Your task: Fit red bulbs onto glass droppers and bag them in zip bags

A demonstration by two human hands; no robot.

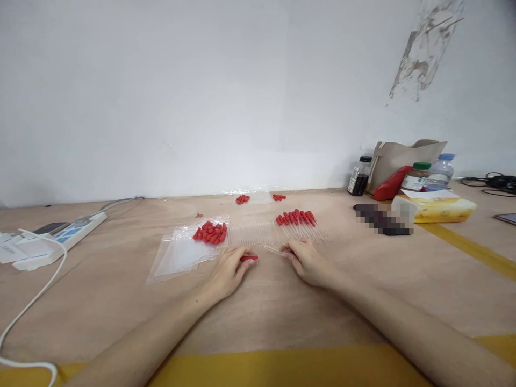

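With the gap between the hands as the clock's centre, a power strip (86, 232) sits far out toward 9 o'clock. Nearer in, flat clear bags (177, 255) lie on the table (262, 322), and at about 10 a loose heap of bulbs (210, 233) rests on them. These should be light, soft and grippy, easiest pinched at the sides; they are bright red, short and rounded.

The left hand (230, 270), at 9, is nearly closed, thumb against fingers, pinching one red bulb (249, 258) whose end pokes out toward 3.

At 11, a row of tubes (250, 234) lies side by side, slim and see-through. A smaller cluster of bulbs (242, 199) lies farther off, between 11 and 12, and another (279, 198) just past 12.

The single tube (274, 250) near the centre points toward 10 from the fingertips of the right hand (306, 262), which is at 3, curled in a close pinch. It looks stiff, light, smooth and perhaps slippery; if glass, it could snap, so a gentle hold near the end being pushed seems best.

At 1, droppers (296, 217) lie fanned, red heads toward 12, clear stems toward 5. Beyond, between 2 and 3, is a tissue pack (443, 209).
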